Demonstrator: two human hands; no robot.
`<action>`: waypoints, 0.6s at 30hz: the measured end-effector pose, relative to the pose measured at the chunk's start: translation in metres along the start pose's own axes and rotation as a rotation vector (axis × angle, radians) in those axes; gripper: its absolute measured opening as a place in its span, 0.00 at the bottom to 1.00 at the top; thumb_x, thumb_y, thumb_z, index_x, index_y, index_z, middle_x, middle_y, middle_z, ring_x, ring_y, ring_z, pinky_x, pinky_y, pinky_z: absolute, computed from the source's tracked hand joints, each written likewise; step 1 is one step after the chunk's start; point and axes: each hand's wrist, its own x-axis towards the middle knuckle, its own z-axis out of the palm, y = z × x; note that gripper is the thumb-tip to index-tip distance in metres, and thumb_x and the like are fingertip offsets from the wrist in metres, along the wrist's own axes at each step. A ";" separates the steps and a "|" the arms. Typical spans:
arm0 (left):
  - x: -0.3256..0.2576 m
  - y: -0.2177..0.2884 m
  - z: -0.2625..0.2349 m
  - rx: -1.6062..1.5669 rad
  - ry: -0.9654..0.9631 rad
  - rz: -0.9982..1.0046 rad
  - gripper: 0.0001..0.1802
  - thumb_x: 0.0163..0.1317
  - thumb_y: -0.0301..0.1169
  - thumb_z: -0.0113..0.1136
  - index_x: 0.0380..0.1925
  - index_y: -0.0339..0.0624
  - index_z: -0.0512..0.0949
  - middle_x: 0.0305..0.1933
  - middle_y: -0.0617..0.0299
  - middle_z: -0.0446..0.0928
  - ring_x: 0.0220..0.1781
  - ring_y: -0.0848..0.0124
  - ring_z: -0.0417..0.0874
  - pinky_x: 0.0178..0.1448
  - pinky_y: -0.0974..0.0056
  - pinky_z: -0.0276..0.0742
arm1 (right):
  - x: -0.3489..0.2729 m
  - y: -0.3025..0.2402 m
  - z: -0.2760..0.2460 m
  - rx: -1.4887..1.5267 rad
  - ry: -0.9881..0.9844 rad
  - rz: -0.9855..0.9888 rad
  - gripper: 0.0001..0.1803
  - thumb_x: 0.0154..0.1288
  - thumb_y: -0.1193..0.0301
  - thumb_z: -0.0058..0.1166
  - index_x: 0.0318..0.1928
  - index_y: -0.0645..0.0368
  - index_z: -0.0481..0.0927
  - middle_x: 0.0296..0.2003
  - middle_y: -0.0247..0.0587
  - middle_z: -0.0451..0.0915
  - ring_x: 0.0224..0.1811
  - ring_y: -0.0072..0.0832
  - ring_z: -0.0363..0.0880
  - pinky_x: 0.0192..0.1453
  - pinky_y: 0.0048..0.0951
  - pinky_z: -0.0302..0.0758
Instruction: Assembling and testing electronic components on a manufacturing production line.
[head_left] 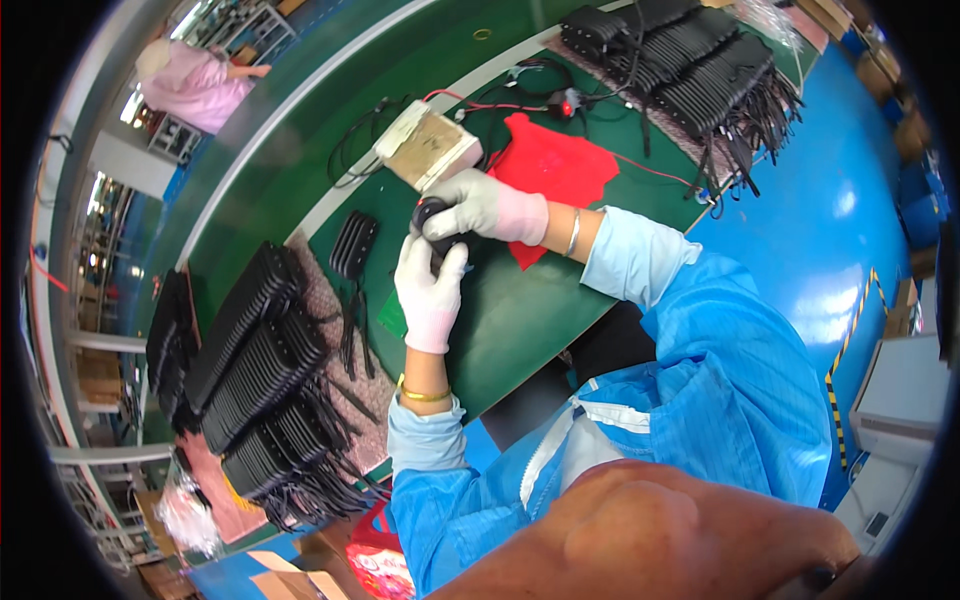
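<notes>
Both my hands wear white gloves and meet over the green table. Between them is a small black rounded piece [430, 212], partly hidden by the fingers. My right hand [485, 205] grips it from above with the thumb across it. From below, my left hand [430, 295] closes its fingers and thumb around the lower part. Just beyond the hands sits a worn beige-and-white box [432, 150]. A red cloth [560, 170] lies beside my right wrist. Left of my left hand is a short row of black corded units [353, 245].
Stacks of black corded units fill the left [265, 370] and far right [700, 75] of the green table [510, 320], on bubble wrap. Loose black and red cables [530, 100] lie behind the box. A person in pink [195, 85] stands at the upper left.
</notes>
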 end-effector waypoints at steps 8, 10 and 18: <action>-0.002 -0.002 0.001 -0.128 -0.017 -0.095 0.08 0.58 0.26 0.62 0.35 0.34 0.77 0.32 0.60 0.71 0.27 0.70 0.69 0.33 0.66 0.67 | -0.005 -0.006 -0.006 -0.196 -0.032 0.034 0.11 0.63 0.68 0.58 0.41 0.63 0.84 0.33 0.32 0.82 0.35 0.21 0.75 0.44 0.21 0.73; -0.004 -0.010 -0.003 -0.031 -0.039 -0.040 0.08 0.61 0.25 0.61 0.38 0.34 0.77 0.32 0.61 0.72 0.26 0.73 0.70 0.33 0.68 0.70 | -0.009 -0.012 -0.012 -0.345 -0.068 0.056 0.14 0.63 0.67 0.58 0.44 0.62 0.84 0.36 0.35 0.83 0.37 0.24 0.77 0.47 0.24 0.74; 0.001 0.005 -0.007 -0.245 0.022 -0.197 0.07 0.63 0.27 0.60 0.36 0.34 0.76 0.33 0.60 0.73 0.25 0.74 0.71 0.31 0.70 0.71 | -0.152 -0.061 -0.111 -1.679 0.328 0.081 0.28 0.59 0.55 0.60 0.58 0.54 0.77 0.53 0.43 0.77 0.55 0.43 0.74 0.61 0.40 0.71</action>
